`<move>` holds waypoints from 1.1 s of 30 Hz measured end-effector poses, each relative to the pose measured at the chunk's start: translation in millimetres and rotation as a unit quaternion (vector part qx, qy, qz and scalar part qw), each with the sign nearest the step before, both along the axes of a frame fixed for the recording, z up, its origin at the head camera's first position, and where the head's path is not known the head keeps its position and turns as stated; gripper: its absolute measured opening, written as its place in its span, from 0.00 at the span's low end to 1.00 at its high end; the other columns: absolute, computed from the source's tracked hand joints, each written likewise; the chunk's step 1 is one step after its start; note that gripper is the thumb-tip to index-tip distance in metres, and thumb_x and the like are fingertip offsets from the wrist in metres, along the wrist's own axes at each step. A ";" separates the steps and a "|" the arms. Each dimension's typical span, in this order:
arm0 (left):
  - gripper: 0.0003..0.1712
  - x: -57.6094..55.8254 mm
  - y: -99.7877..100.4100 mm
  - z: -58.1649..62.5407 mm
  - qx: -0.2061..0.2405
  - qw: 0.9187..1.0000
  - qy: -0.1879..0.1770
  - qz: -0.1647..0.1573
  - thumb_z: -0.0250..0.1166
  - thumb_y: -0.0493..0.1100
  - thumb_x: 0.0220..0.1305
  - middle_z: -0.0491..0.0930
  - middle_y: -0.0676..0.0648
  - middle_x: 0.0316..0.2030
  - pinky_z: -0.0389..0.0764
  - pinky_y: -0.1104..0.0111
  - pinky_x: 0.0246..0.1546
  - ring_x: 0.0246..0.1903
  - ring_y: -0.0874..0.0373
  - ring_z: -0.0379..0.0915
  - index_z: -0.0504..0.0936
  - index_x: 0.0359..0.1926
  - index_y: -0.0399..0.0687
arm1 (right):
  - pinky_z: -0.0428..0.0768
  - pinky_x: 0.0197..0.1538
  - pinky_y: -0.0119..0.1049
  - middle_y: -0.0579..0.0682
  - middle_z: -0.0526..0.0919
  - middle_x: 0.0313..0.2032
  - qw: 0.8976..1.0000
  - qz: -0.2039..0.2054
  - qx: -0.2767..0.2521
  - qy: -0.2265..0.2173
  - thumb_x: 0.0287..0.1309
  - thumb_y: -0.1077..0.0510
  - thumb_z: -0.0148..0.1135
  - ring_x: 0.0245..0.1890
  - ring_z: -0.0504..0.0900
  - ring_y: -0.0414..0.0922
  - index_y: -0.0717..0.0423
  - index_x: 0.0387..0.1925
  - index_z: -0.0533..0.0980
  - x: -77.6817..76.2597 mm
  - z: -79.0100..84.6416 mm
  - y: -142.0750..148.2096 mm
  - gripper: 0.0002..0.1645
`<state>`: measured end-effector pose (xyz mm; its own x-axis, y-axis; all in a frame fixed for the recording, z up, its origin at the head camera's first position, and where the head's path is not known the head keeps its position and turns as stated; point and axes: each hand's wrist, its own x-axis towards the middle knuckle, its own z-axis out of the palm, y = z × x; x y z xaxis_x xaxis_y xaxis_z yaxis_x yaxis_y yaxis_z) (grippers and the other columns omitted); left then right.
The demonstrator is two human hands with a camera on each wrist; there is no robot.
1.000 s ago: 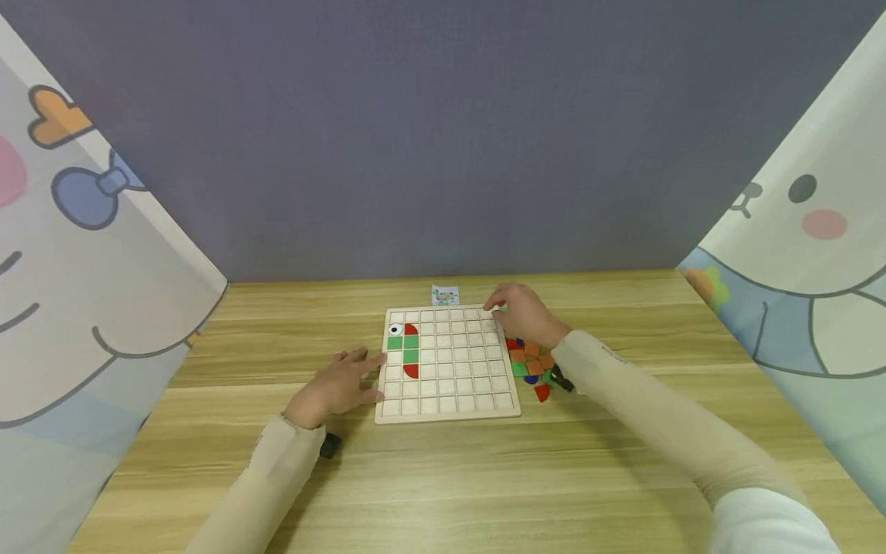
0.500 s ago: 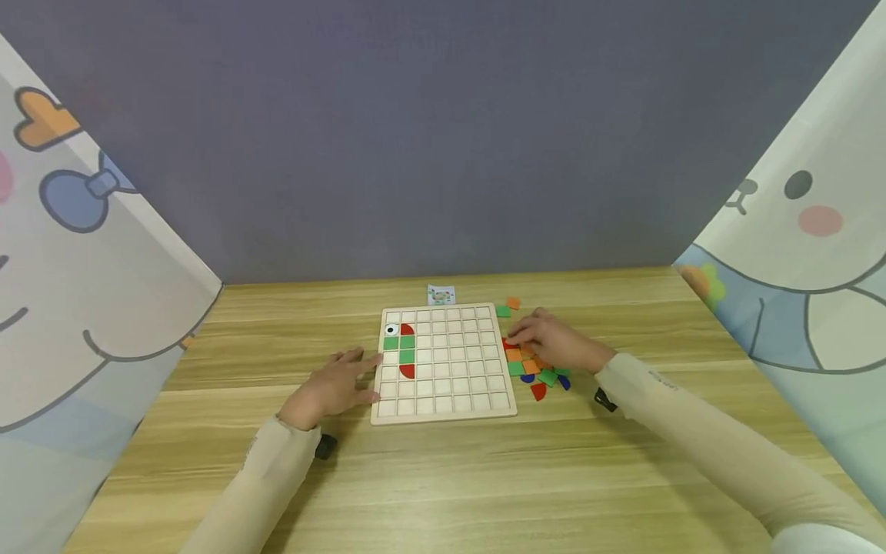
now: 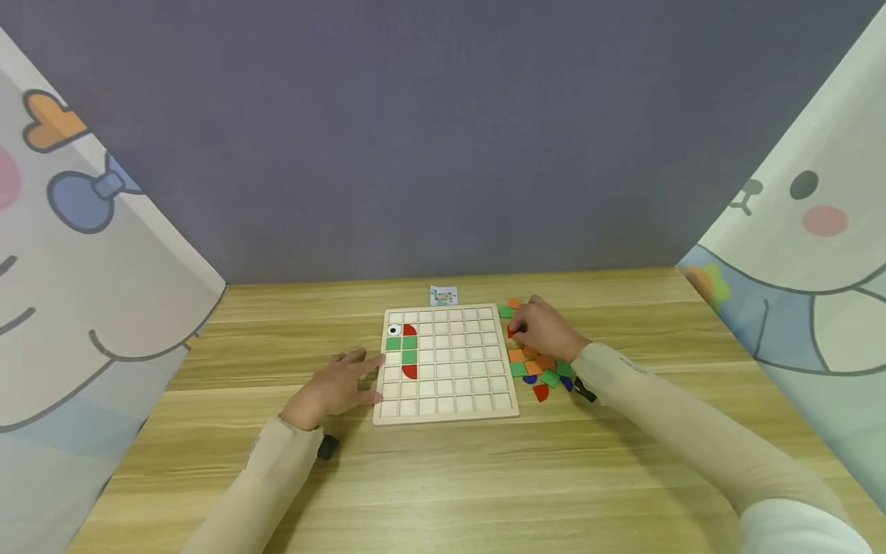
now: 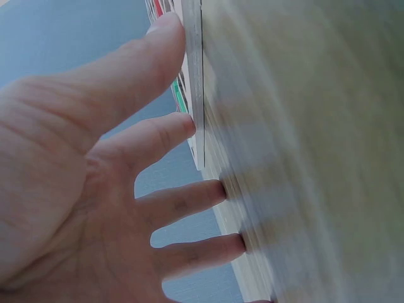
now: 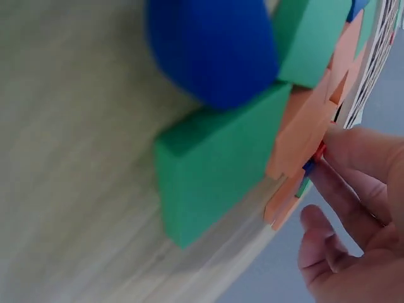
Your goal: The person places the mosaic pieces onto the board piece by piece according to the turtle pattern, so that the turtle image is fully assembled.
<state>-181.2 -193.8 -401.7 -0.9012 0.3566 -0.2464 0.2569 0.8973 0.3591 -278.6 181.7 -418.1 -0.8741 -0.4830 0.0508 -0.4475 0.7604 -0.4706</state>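
Grid board (image 3: 453,385): flat on the wooden tabletop (image 3: 443,477), between the two hands.

Left hand (image 3: 339,388): fingers spread, not gripping. Thumb and index finger touch the board's left edge; in the left wrist view, other fingertips rest on the tabletop.

Right hand (image 3: 547,329): thumb and fingertips pinch a small red piece (image 3: 511,332), just beyond the board's right edge. Red also shows at the fingertips in the right wrist view; its full outline is hidden.

On the board, two leftmost columns: white eye tile (image 3: 394,330) in the second row from the far side, a red rounded tile (image 3: 410,330) just right of it. Next row nearer, two green tiles (image 3: 401,344) side by side; below the right one, a third green tile (image 3: 409,357), then a second red rounded tile (image 3: 410,372).

Right of the board: loose pile of orange squares (image 3: 534,367), green squares (image 3: 550,378) and blue pieces (image 3: 529,379), some overlapping. A red wedge (image 3: 541,393) lies at the near side of the pile.

Small printed card (image 3: 444,296): just past the board's far edge.
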 end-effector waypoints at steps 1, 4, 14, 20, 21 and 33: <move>0.40 0.2 0.4 0.1 0.000 1.000 0.000 0.001 0.65 0.52 0.61 0.51 0.32 0.69 0.56 0.29 0.50 0.64 0.25 0.45 0.60 0.71 0.51 | 0.74 0.40 0.40 0.46 0.78 0.34 1.000 -0.007 -0.003 -0.004 0.55 0.63 0.67 0.37 0.68 0.45 0.57 0.36 0.83 -1.0 -0.4 -1.3 0.06; 0.40 0.7 0.9 0.7 -0.001 1.000 0.000 0.003 0.65 0.52 0.61 0.51 0.32 0.69 0.55 0.28 0.49 0.63 0.25 0.45 0.60 0.71 0.51 | 0.74 0.38 0.39 0.46 0.78 0.33 1.000 -0.017 -0.013 -0.002 0.54 0.63 0.66 0.35 0.67 0.45 0.57 0.36 0.83 -3.5 -0.3 -5.5 0.06; 0.40 -0.3 0.2 0.6 -0.005 1.000 0.002 0.003 0.65 0.53 0.61 0.51 0.32 0.69 0.56 0.28 0.49 0.63 0.25 0.46 0.61 0.71 0.51 | 0.71 0.37 0.37 0.44 0.81 0.35 0.997 0.068 -0.036 0.016 0.54 0.61 0.68 0.36 0.67 0.45 0.54 0.37 0.85 -10.4 10.6 -53.4 0.08; 0.41 -1.0 2.3 -1.2 0.002 1.000 0.001 0.004 0.66 0.53 0.60 0.51 0.32 0.69 0.56 0.28 0.49 0.63 0.25 0.45 0.61 0.71 0.51 | 0.70 0.52 0.41 0.44 0.83 0.34 0.990 0.137 -0.037 0.022 0.53 0.64 0.68 0.37 0.73 0.45 0.55 0.35 0.86 -15.4 12.2 -91.5 0.06; 0.41 -1.2 2.5 -1.7 0.002 1.000 0.000 0.005 0.66 0.53 0.60 0.51 0.32 0.69 0.56 0.28 0.49 0.64 0.25 0.45 0.61 0.71 0.52 | 0.67 0.56 0.42 0.44 0.83 0.34 0.988 0.148 -0.039 0.017 0.53 0.65 0.68 0.37 0.73 0.45 0.56 0.35 0.86 -15.9 12.1 -96.8 0.06; 0.41 -3.4 2.2 -1.5 -0.010 1.000 -0.002 0.009 0.65 0.53 0.60 0.51 0.33 0.69 0.57 0.29 0.49 0.64 0.26 0.45 0.60 0.71 0.53 | 0.49 0.69 0.43 0.42 0.84 0.35 0.971 0.237 -0.034 0.015 0.56 0.70 0.63 0.39 0.75 0.39 0.53 0.34 0.85 -19.6 2.3 -126.9 0.11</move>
<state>-184.6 -191.6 -403.2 -0.9063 0.3348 -0.2578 0.2385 0.9090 0.3418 -298.2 54.8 -415.8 -0.5516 -0.8255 0.1194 -0.7541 0.4325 -0.4942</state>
